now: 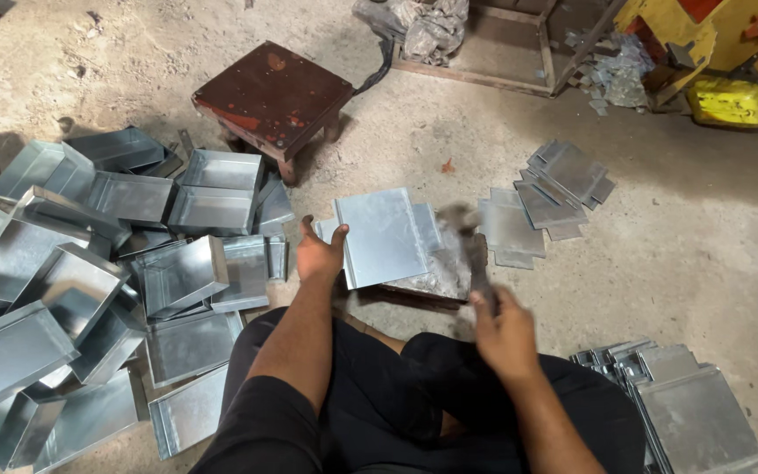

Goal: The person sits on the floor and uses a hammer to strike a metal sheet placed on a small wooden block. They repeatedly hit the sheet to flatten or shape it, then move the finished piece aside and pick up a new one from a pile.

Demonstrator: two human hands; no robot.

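While you sit on the dusty concrete floor (712, 246) with your legs folded, the biggest mass in view is the heap of finished galvanised trays (89, 281) at your left, shallow boxes with their edges already turned up, tumbled over one another. By that heap, a good share of the work looks done. Beyond it stands a low dark-red stool (274, 92), and at the top right are a wooden frame (502, 53) and a yellow machine part (730, 101).

What looks left to do lies on your right: a stack of flat sheet blanks (695, 412) just beside your right knee, and a smaller scatter of cut flat pieces (546, 197) farther out on the floor. None of these has raised edges yet.

Between your knees and the scatter, the galvanised sheet (383, 235) you are working lies flat on a block (436, 276) directly ahead of you. Your left hand (319, 254) presses on the sheet's left edge, fingers spread over the rim and thumb up, pinning it rather than closing around it. Your right hand (504, 332) is wrapped tight around the handle of a hammer (467, 250), which is blurred by motion above the sheet's right side. I judge this sheet is mid-forming, its edges not all turned.
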